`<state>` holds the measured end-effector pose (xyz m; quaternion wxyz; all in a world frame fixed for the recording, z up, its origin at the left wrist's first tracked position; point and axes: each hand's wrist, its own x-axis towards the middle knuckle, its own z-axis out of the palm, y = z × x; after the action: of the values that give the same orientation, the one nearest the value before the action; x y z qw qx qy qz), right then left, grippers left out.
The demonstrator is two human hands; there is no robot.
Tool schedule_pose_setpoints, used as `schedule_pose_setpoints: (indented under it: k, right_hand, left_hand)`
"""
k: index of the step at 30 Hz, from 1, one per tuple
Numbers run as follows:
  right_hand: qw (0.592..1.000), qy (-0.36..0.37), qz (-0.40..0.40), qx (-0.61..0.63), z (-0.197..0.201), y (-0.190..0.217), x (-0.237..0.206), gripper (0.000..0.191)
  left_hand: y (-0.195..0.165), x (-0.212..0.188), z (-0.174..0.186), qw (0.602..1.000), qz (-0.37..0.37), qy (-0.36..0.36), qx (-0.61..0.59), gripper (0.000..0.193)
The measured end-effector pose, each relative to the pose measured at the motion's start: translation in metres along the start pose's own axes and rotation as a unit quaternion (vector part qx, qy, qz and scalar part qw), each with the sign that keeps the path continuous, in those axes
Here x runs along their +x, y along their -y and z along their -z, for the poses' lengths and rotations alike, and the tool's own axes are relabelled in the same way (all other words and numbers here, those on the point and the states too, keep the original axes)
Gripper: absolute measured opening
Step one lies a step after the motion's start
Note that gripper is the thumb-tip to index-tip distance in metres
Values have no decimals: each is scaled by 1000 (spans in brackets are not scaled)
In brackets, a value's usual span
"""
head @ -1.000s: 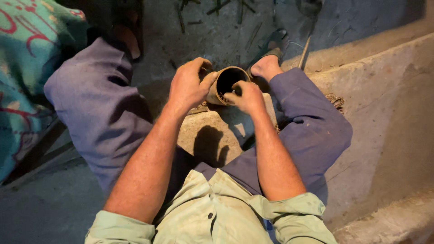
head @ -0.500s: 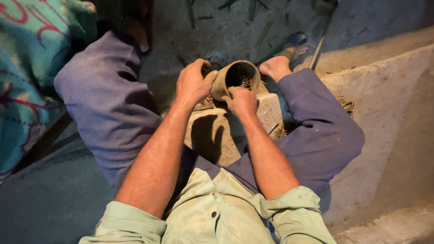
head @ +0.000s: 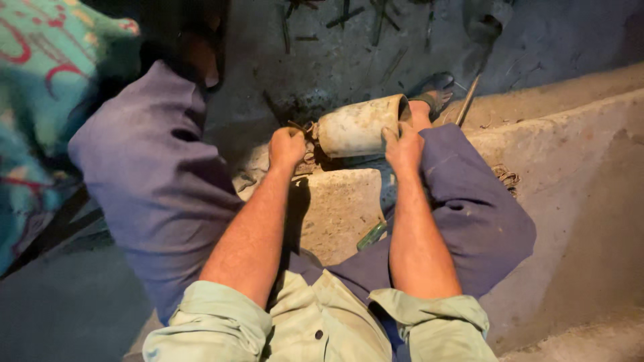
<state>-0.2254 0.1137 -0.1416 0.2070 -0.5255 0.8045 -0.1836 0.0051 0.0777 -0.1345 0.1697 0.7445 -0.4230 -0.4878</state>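
Note:
A pale, dusty cylindrical pot (head: 359,126) lies on its side at the far edge of a stone block (head: 335,208) between my knees, its mouth turned to the right. My right hand (head: 403,146) grips the pot near its rim. My left hand (head: 288,146) is closed at the pot's base end, where thin wire or twine (head: 305,127) sticks out; I cannot tell exactly what the fingers hold there. My legs in purple trousers flank the block.
A patterned teal and red cloth (head: 40,100) lies at the left. Thin sticks (head: 349,17) lie scattered on the dark ground ahead. A raised concrete ledge (head: 570,154) runs along the right. A small green object (head: 371,235) lies on the block by my right thigh.
The pot was upright with its dark opening facing me; it now lies tipped on its side. My left hand moved from the rim to the base end, and the view shifted.

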Motion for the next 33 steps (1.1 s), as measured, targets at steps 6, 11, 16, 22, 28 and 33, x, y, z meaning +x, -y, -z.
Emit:
schedule_pose_setpoints:
  k: [6, 11, 16, 22, 28, 33]
  right_hand:
    - [1000, -7, -4, 28, -8, -16, 7, 31]
    - [998, -4, -38, 46, -14, -21, 12, 28]
    - [997, -12, -37, 59, -18, -27, 13, 28]
    - [997, -12, -49, 63, -21, -31, 15, 26]
    - [998, -4, -45, 43, -23, -30, 10, 28]
    - [999, 8, -53, 5, -25, -30, 11, 36]
  left_hand:
    - [3, 15, -25, 989, 93, -24, -113, 45]
    - [-4, 32, -35, 953, 106, 3, -285, 41]
    - [6, 44, -40, 942, 143, -28, -302, 33]
    - [35, 52, -45, 938, 157, -274, -140, 47]
    - [22, 46, -51, 885, 294, 73, -353, 50]
    - [2, 41, -55, 877, 243, 184, -372, 45]
